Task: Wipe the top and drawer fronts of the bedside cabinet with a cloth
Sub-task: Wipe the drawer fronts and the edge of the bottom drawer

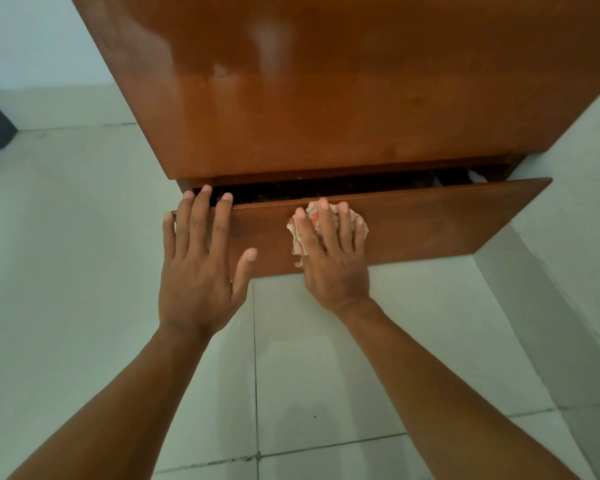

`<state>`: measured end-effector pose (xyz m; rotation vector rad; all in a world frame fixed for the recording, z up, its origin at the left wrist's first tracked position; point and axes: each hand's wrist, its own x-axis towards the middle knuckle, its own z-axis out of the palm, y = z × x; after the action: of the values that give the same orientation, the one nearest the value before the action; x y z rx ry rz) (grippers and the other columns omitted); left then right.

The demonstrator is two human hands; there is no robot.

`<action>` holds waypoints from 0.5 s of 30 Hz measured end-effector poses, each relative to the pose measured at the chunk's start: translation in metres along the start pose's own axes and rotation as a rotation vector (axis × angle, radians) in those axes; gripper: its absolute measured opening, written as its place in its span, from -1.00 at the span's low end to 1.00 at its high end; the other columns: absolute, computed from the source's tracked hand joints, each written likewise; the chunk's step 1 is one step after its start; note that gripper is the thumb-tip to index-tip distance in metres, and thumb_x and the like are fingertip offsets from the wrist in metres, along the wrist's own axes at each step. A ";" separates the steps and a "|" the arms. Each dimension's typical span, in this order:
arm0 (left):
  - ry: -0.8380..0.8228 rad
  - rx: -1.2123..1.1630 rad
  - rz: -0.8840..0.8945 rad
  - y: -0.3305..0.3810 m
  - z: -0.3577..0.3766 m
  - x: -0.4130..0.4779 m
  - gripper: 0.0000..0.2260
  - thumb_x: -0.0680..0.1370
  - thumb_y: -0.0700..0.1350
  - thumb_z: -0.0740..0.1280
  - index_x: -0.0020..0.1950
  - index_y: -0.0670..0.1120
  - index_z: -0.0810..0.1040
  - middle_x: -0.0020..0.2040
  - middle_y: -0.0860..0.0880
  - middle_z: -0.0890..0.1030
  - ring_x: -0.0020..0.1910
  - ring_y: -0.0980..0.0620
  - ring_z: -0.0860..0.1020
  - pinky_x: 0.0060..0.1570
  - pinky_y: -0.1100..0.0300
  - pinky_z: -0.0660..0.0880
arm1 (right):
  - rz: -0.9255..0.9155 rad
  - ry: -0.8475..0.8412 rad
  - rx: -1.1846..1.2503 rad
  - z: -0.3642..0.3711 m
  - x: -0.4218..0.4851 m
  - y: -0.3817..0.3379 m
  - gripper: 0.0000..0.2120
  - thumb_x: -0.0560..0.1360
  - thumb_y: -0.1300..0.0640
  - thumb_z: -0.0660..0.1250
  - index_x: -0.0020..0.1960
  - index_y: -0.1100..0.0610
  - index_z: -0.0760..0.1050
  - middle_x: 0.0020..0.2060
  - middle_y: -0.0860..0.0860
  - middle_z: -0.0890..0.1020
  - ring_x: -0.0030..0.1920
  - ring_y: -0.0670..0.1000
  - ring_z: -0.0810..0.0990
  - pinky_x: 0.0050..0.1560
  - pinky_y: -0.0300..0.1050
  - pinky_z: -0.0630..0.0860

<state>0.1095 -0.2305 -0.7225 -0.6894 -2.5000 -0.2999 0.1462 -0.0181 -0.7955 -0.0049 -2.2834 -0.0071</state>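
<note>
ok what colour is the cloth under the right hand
The cloth is cream with pinkish-red patches, seen in the head view.

Soft, even light fills the 1 view at moderate brightness, laying pale streaks of glare across the glossy cabinet top (pixel 326 81) and a faint sheen on the floor tiles (pixel 326 358). Shadows are weak and blurred at the edges: a grey band falls to the right of the drawer front (pixel 430 223), and the open gap above it is too dark to read. Wide-angle distortion splays straight edges outward toward the corners, and fine detail looks slightly soft throughout.
</note>
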 end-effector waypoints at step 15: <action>0.050 0.051 0.006 0.007 0.005 0.001 -0.34 0.67 0.21 0.06 0.62 -0.21 0.20 0.61 -0.29 0.19 0.62 -0.31 0.12 0.57 -0.27 0.01 | 0.602 0.049 0.085 -0.051 -0.037 0.180 -0.40 0.66 0.24 0.00 0.61 0.41 -0.11 0.57 0.47 -0.04 0.62 0.42 -0.04 0.60 0.27 0.10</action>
<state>0.1100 -0.2229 -0.7255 -0.6611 -2.4485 -0.2469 0.2098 0.1615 -0.7897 -0.6362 -2.1478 0.3970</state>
